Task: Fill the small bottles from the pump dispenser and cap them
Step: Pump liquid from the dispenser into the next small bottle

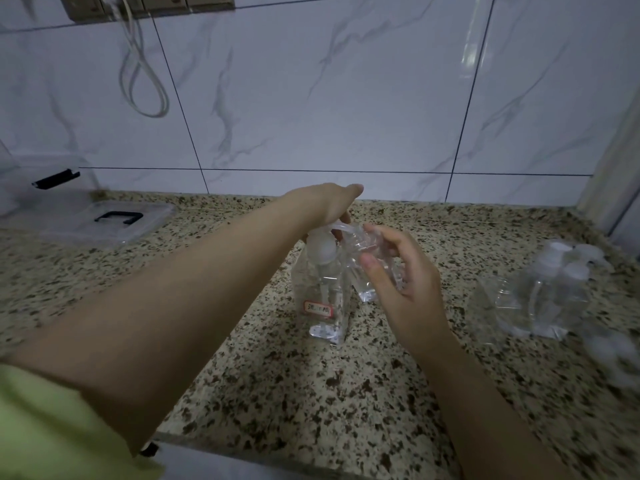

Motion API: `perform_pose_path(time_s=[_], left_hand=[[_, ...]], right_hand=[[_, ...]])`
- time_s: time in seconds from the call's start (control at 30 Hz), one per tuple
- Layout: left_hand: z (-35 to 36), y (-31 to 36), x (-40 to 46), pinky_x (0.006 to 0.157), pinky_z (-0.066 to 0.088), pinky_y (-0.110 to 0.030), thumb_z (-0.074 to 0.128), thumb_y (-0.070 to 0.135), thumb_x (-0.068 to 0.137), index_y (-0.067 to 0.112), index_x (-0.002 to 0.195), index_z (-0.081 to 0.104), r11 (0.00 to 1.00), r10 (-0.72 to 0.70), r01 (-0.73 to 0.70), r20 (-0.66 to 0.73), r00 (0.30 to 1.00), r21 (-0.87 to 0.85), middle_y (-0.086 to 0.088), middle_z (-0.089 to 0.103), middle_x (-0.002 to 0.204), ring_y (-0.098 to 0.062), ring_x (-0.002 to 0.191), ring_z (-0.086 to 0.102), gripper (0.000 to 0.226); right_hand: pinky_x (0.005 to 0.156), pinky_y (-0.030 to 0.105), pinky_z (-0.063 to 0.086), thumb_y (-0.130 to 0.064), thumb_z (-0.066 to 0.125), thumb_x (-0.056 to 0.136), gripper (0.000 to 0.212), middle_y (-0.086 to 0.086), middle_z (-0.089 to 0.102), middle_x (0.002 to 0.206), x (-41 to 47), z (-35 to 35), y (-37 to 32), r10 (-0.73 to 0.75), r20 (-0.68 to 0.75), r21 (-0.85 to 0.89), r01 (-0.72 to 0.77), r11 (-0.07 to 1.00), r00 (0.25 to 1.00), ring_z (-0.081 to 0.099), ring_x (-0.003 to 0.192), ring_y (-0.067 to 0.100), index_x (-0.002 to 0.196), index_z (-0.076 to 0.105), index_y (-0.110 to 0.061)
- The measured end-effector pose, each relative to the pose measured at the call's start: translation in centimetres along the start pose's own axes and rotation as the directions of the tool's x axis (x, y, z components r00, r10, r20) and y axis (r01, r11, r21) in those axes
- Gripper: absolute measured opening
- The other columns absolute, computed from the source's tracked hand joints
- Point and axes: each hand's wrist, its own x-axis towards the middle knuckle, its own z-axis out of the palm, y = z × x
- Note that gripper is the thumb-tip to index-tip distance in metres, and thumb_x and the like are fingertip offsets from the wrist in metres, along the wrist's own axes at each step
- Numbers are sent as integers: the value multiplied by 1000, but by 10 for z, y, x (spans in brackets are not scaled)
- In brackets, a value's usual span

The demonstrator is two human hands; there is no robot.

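I see left hand (334, 206) pressing clear square pump dispenser (322, 292) head, grip flat. Right hand (398, 271) grip wraps small clear plastic bottle (372, 268) mid-body: light, thin-walled, slippery; squeeze gently.

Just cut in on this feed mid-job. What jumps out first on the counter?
Two bare arms meet at mid-counter: the left hand rests on top of the clear pump dispenser, while the right hand holds a small clear bottle tilted at its spout. At the right sits a cluster of small bottles with white caps. A clear plastic box lid lies at the far left.
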Motion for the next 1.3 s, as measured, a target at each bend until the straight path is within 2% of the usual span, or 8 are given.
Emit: perform_pose_path(time_s=[0.17,0.3,0.57,0.7,0.93,1.07,1.23,1.3], left_hand=[[3,1,-1,77,42,-35,19,57,103,11,114,69,1000,23,-23,-48,999,15,-10,67,108,-29,98,62,69],[2,2,-5,65,38,-32,18,57,103,11,116,68,1000,-2,2,-30,1000,11,-1,63,85,-25,87,57,69],[1,3,-6,70,42,-35,16,58,103,11,118,67,1000,-2,2,-27,1000,3,-8,63,112,-31,100,57,71],[1,3,-5,63,39,-31,16,58,103,12,116,68,1000,-21,21,-8,1000,-7,-2,63,87,-22,81,56,71],[1,2,-4,64,40,-32,17,59,102,13,119,67,1000,-16,16,-13,1000,2,-7,65,105,-29,97,56,70],[3,2,-3,78,39,-37,16,59,103,14,118,68,1000,1,0,-35,999,27,-11,62,123,-32,108,56,70],[-2,4,-1,67,42,-33,19,60,102,12,115,67,1000,-16,16,5,1000,-21,-2,68,89,-26,92,62,69],[-3,1,-1,64,40,-31,19,59,102,12,113,67,998,-26,27,3,1000,-53,0,65,83,-23,86,60,69]], right_hand=[[92,7,44,-43,63,96,37,-12,65,122,0,0,1,-1,-5,6,1,1000,1000,58,118,3,130,62,-27],[91,6,44,-40,63,97,36,-12,64,124,-1,-2,0,3,-3,1,-3,1000,1000,58,119,2,131,61,-27],[86,3,44,-35,63,98,35,-14,64,123,-1,-1,0,10,-3,11,-10,1000,1000,57,115,-4,131,62,-26],[84,3,45,-36,62,95,38,-10,64,123,-1,-1,-2,5,-2,26,-5,1000,1000,58,114,-4,130,62,-22],[92,9,45,-42,64,97,36,-15,64,122,0,-1,1,10,-4,0,-10,1000,1000,58,118,0,129,62,-26],[93,16,49,-47,62,95,37,-13,65,122,1,0,0,-9,-9,-4,9,1000,1000,59,119,5,127,63,-28],[93,24,54,-38,63,98,30,-14,65,122,1,-1,1,17,-16,13,-17,1000,1000,59,119,5,125,63,-27],[90,16,51,-35,64,98,29,-13,65,121,0,-1,2,-1,-15,6,1,1000,1000,59,117,2,127,62,-30]])
